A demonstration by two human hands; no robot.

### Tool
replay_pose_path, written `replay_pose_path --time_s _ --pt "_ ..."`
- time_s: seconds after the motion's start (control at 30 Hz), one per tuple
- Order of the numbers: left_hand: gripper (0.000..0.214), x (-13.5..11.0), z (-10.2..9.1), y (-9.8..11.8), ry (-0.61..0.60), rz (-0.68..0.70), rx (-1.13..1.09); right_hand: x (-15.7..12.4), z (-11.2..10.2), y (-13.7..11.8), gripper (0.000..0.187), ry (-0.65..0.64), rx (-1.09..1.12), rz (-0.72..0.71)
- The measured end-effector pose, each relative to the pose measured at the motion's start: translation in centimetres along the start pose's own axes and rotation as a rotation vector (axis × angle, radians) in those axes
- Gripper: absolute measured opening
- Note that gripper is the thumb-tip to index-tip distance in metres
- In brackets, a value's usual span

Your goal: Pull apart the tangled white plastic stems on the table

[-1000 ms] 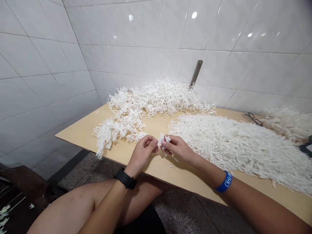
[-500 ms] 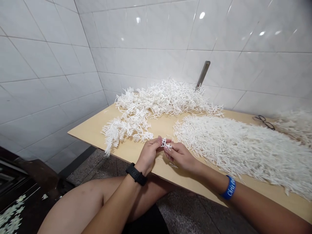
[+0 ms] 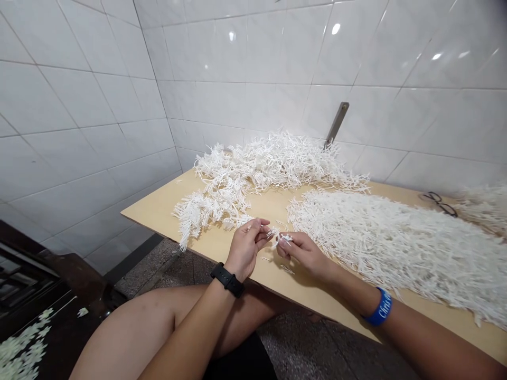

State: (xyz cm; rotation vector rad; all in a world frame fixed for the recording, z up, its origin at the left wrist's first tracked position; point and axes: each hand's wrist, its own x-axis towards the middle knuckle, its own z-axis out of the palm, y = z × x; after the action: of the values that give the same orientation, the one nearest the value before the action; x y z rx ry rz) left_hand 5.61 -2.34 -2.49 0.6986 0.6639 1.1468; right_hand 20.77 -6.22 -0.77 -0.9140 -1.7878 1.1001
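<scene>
My right hand [image 3: 303,254] pinches a small white branched sprig [image 3: 275,235] between thumb and fingers, just above the table's front edge. The sprig's thin tips point toward my left hand [image 3: 244,248], which is closed in a pinch close by on its left. Small white bits show at the left thumb and fingertips; their exact shape is too small to tell. Beyond the hands lies a tangled heap of white branched sprigs [image 3: 285,158], with a clump trailing to the left front. Right of the hands spreads a wide pile of short white pieces [image 3: 396,237].
The pale wooden table [image 3: 158,211] stands against tiled walls. A metal bracket [image 3: 336,124] rises behind the heap. Glasses [image 3: 439,203] rest at the back right by another white pile [image 3: 487,208]. White flower-like pieces [image 3: 27,343] lie on a dark surface at lower left.
My hands have come apart slightly, the right one moving right with the sprig. The sprig now shows more in the gap between them. The whole view has shifted slightly.
</scene>
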Motion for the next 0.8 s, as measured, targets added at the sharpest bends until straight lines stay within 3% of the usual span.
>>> replay_pose_path --time_s 0.13,0.23,0.37,0.57,0.8 --pt "0.028 -0.1 0.2 -0.4 -0.071 0.052 0.117 0.2 -0.8 0.2 0.048 0.183 -0.067 0.038" --pt "0.035 -0.2 0.6 -0.6 -0.107 0.106 0.272 0.4 -1.2 0.7 0.05 0.218 -0.073 0.096" --pt "0.041 -0.2 0.9 -0.5 -0.18 0.118 0.337 0.6 -0.9 1.2 0.051 0.126 -0.058 0.098" --pt "0.04 0.0 0.9 -0.8 -0.061 0.086 0.224 0.5 -0.1 1.2 0.05 0.012 -0.018 0.106" --pt "0.043 -0.2 1.1 -0.7 -0.019 -0.017 0.1 -0.3 0.0 0.4 0.045 -0.103 -0.043 -0.001"
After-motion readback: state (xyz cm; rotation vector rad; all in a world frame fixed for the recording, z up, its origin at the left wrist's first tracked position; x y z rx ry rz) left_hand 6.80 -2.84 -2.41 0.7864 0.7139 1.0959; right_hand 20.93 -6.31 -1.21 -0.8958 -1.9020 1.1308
